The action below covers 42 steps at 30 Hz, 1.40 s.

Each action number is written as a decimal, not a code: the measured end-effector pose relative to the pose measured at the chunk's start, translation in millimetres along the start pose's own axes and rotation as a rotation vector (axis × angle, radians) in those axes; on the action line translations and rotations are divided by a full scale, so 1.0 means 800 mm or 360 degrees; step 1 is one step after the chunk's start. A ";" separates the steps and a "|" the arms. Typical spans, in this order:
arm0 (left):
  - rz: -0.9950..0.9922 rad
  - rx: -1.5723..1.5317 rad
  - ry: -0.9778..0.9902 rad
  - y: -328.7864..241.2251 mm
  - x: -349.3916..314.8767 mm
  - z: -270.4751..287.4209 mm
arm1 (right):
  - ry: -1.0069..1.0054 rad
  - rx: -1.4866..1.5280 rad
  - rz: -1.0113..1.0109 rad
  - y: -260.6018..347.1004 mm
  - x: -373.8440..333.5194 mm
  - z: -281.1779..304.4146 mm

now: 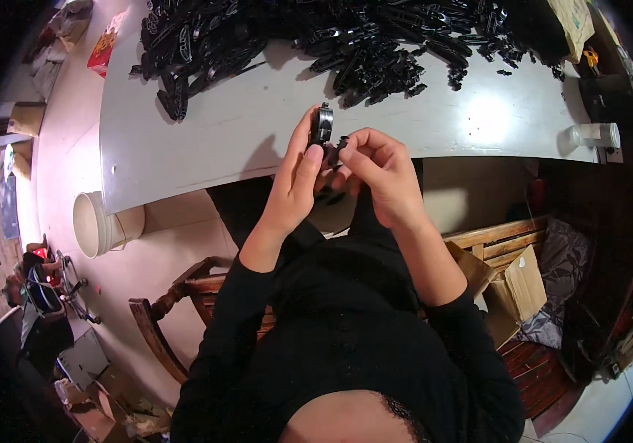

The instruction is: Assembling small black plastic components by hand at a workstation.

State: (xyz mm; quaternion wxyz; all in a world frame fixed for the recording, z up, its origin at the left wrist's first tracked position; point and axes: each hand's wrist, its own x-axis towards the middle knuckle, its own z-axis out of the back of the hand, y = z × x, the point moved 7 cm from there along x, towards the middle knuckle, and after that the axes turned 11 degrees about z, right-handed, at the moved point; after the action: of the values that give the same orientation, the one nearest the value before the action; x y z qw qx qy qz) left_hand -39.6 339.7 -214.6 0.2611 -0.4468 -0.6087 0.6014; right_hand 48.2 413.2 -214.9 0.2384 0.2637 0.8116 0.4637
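Over the table's near edge, my left hand [296,173] grips a glossy black plastic part [322,124], long and curved, held upright with its top end above my fingers. Its lower end is covered by my thumb. Close beside it, my right hand [383,173] pinches a small black plastic piece [340,146] between thumb and fingertips. Whether the two pieces touch I cannot tell. Both forearms come up from below in black sleeves.
Long black plastic parts [213,44] lie heaped along the back of the white table [183,148], with smaller black pieces [383,77] at the middle. A clear cup [590,136] stands at the right edge. A white bucket [106,225], wooden chair [183,303] and cardboard box [519,284] are nearby.
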 end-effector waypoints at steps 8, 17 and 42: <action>-0.0050 0.0261 0.0120 -0.006 -0.006 -0.012 | 0.0006 -0.0290 0.0204 0.003 0.002 0.000; -0.0004 0.0253 0.0301 0.004 -0.015 -0.017 | 0.0066 -0.0304 0.0141 -0.007 0.007 0.002; -0.0154 0.2149 -0.1529 -0.049 0.019 0.231 | -0.0017 -0.1856 0.0651 0.061 0.065 0.136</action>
State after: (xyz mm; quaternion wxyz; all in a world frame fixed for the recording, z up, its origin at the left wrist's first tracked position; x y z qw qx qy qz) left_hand -213.7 265.0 -206.1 0.2102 0.1382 -0.1806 0.9508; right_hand 88.1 536.2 -229.2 0.2536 0.2426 0.3564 0.8659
